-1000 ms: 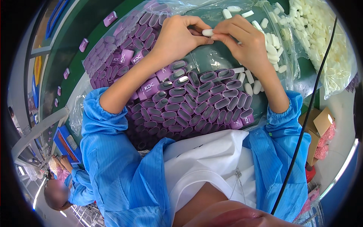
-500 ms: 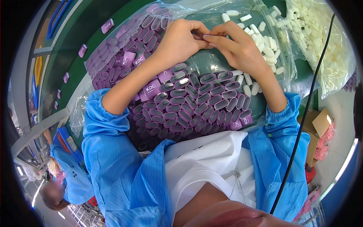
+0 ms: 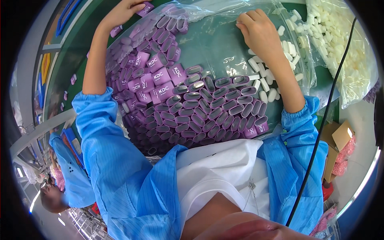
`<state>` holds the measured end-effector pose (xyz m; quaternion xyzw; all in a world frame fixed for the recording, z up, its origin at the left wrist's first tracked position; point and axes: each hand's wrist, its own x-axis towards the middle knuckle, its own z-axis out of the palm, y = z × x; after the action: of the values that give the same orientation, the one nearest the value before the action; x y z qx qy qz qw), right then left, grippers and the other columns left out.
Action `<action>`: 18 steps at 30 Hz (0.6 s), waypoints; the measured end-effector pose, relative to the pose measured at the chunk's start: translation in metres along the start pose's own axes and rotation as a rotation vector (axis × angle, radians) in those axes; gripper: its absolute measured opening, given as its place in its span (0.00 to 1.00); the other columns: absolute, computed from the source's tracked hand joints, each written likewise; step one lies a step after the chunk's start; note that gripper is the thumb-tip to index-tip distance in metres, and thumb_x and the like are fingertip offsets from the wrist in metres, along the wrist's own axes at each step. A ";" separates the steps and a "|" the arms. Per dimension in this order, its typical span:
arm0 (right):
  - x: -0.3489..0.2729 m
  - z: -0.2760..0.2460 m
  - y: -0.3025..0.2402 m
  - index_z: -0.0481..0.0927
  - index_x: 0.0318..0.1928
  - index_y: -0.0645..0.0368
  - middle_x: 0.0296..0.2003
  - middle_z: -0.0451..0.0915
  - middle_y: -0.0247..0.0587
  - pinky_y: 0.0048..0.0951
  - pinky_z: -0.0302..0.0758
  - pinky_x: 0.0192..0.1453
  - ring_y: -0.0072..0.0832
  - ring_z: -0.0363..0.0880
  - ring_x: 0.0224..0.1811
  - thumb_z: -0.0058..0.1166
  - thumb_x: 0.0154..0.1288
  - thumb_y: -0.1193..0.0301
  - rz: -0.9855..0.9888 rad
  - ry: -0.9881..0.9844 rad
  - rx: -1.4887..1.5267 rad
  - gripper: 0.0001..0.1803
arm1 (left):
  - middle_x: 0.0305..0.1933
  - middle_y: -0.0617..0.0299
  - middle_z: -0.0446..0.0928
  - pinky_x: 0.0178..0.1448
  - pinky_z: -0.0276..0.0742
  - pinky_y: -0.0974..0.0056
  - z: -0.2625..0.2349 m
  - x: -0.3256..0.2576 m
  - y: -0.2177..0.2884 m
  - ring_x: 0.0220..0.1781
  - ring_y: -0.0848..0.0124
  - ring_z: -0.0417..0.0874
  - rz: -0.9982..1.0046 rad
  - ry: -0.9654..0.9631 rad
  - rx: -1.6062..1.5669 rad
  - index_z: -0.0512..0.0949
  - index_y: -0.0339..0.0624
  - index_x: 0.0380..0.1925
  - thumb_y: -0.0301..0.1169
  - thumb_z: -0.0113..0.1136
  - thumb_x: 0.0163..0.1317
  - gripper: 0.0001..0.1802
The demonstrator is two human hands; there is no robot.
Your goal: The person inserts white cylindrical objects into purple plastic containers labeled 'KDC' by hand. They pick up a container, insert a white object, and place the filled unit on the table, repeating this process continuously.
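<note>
**Mia:** Where is the left hand going?

**Ben:** It is reaching to the far left. Its fingers are lying on one purple sleeve at the far edge of the purple pile. They are bent a little over it. I cannot tell if they are gripping it or only touching it.

**Mia:** And the right hand?

**Ben:** It is resting far on the right, on the clear bag. Its fingers are curling down by the small white pieces. The tips are hiding, so I cannot tell if they are holding one.

**Mia:** What is different from a moment ago?

**Ben:** The two hands were pinching something small together in the middle, far over the pile. Now they are well apart, and nothing is sitting between them.

**Mia:** So what does that mean?

**Ben:** I think that bit of work with both hands is over. Each hand is now at its own pile, one at purple and one at white.

**Mia:** What else is lying around?

**Ben:** Most purple sleeves are standing in tight rows near the person. More are lying loose to the far left. A second bag of white pieces is sitting far right. A black cable is hanging down the right side, and a cardboard box is sitting beside it. A few purple bits are lying on the green worktop at the left. Another person in blue is working near left.
</note>
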<state>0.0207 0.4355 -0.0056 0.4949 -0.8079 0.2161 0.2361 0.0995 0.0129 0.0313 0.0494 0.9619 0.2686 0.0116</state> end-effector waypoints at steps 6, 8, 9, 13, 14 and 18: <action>-0.006 -0.007 0.000 0.78 0.35 0.60 0.32 0.77 0.39 0.37 0.78 0.46 0.37 0.76 0.43 0.61 0.55 0.79 -0.013 -0.052 0.027 0.07 | 0.50 0.53 0.79 0.60 0.73 0.60 0.039 -0.006 0.126 0.52 0.58 0.81 0.256 0.553 0.397 0.80 0.40 0.57 0.25 0.62 0.62 0.21; -0.007 -0.010 0.002 0.81 0.39 0.60 0.36 0.80 0.38 0.36 0.79 0.48 0.37 0.78 0.44 0.62 0.58 0.78 0.014 -0.109 0.001 0.07 | 0.59 0.55 0.76 0.67 0.71 0.57 0.025 -0.033 0.164 0.59 0.57 0.78 0.320 -0.062 0.098 0.81 0.46 0.58 0.27 0.67 0.59 0.25; -0.010 -0.012 0.004 0.83 0.41 0.60 0.38 0.82 0.37 0.36 0.79 0.49 0.37 0.78 0.45 0.62 0.60 0.78 0.036 -0.141 -0.031 0.08 | 0.59 0.55 0.76 0.65 0.73 0.56 0.034 -0.035 0.182 0.58 0.56 0.78 0.383 -0.283 -0.059 0.81 0.46 0.58 0.26 0.69 0.54 0.27; -0.009 -0.012 0.002 0.83 0.41 0.59 0.38 0.82 0.37 0.37 0.79 0.49 0.37 0.78 0.45 0.62 0.60 0.78 0.020 -0.134 -0.005 0.08 | 0.54 0.57 0.79 0.60 0.76 0.55 0.062 -0.055 0.185 0.55 0.56 0.79 0.367 -0.341 -0.082 0.83 0.45 0.54 0.24 0.72 0.49 0.27; -0.009 -0.011 0.001 0.83 0.41 0.59 0.38 0.81 0.37 0.37 0.79 0.49 0.37 0.78 0.45 0.62 0.60 0.78 0.020 -0.132 0.003 0.08 | 0.53 0.57 0.80 0.59 0.76 0.55 0.067 -0.054 0.180 0.55 0.56 0.79 0.400 -0.346 -0.095 0.84 0.45 0.53 0.24 0.72 0.50 0.26; -0.007 -0.009 -0.002 0.80 0.37 0.58 0.33 0.78 0.38 0.37 0.78 0.46 0.37 0.77 0.42 0.58 0.55 0.80 -0.006 -0.034 0.041 0.08 | 0.51 0.57 0.81 0.59 0.76 0.54 0.082 -0.054 0.178 0.54 0.55 0.80 0.384 -0.236 -0.029 0.85 0.44 0.52 0.21 0.68 0.53 0.23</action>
<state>0.0268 0.4451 -0.0024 0.5057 -0.8057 0.2233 0.2127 0.1730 0.2015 0.0534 0.2625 0.9229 0.2719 0.0734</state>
